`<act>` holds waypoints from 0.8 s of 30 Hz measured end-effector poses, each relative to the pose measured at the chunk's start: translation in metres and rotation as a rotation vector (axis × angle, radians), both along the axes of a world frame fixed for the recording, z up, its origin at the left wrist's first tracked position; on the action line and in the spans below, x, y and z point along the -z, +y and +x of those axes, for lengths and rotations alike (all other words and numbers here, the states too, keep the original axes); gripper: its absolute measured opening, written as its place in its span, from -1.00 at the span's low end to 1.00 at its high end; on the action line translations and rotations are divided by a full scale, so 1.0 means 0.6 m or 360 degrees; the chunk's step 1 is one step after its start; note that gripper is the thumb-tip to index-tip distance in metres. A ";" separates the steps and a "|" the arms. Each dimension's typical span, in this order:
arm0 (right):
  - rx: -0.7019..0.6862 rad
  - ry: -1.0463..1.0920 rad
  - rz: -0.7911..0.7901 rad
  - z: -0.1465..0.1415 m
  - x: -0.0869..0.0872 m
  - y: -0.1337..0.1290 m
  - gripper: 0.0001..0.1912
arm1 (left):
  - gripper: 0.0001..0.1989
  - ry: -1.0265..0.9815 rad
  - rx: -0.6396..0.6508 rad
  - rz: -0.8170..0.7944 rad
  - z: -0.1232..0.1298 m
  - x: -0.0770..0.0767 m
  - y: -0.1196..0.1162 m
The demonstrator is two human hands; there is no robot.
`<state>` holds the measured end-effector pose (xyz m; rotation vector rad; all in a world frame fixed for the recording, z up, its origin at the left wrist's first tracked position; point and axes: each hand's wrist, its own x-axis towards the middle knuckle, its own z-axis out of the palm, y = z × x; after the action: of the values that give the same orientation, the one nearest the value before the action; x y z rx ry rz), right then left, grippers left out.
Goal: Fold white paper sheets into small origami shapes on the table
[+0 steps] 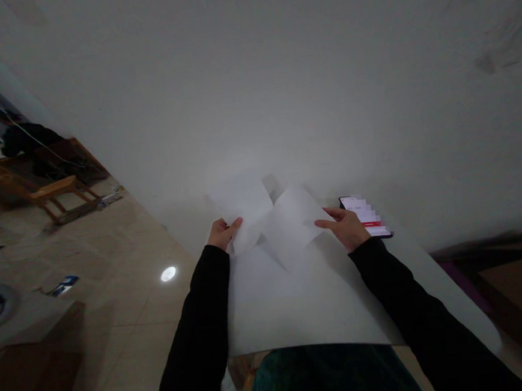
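Dim overall; a round glare spot (168,274) lights the tiled floor (139,316) beyond the left grip (221,233), soft shadow darkens the table (298,322) below the right grip (345,227), left edge stretched, blurry.

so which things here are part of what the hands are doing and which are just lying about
In use:
- white paper, gripped by the left hand and right hand
- white table, under the paper

Seemingly just lying about:
- phone, beside the right hand
- wooden stool, off left
- brown box, lower left

Left hand (221,234): we grip a white paper sheet (242,198)
Right hand (347,228): we grip a second white sheet (293,218)
White desk (298,325): bears a lit, black-edged phone (365,214)
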<state>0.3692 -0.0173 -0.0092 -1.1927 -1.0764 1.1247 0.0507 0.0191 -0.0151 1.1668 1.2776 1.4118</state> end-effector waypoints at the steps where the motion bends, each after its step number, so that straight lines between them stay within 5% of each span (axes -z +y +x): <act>1: -0.0017 0.0085 -0.0078 -0.007 0.005 -0.002 -0.65 | -0.52 0.0048 -0.0121 0.0076 0.004 0.001 0.003; 4: 0.0100 0.0357 -0.0022 -0.029 0.016 -0.006 -0.72 | -0.51 0.0231 -0.0396 0.0313 0.013 0.002 0.011; 7: 0.0133 0.0686 -0.0011 -0.050 0.021 -0.010 -0.67 | -0.51 0.0319 -0.0463 0.0457 0.020 0.002 0.011; 15: -0.0063 0.1211 -0.0424 -0.081 0.037 -0.019 -0.73 | -0.59 -0.0013 -0.0510 0.0366 0.047 -0.001 0.003; 24: -0.0073 0.1204 -0.0185 -0.092 0.036 -0.021 -0.80 | -0.60 -0.0227 -0.0552 0.0339 0.073 -0.009 -0.004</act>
<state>0.3140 -0.0301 -0.0309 -0.7153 -0.4594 1.5172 0.0947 0.0165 -0.0095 0.9902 1.2947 1.8893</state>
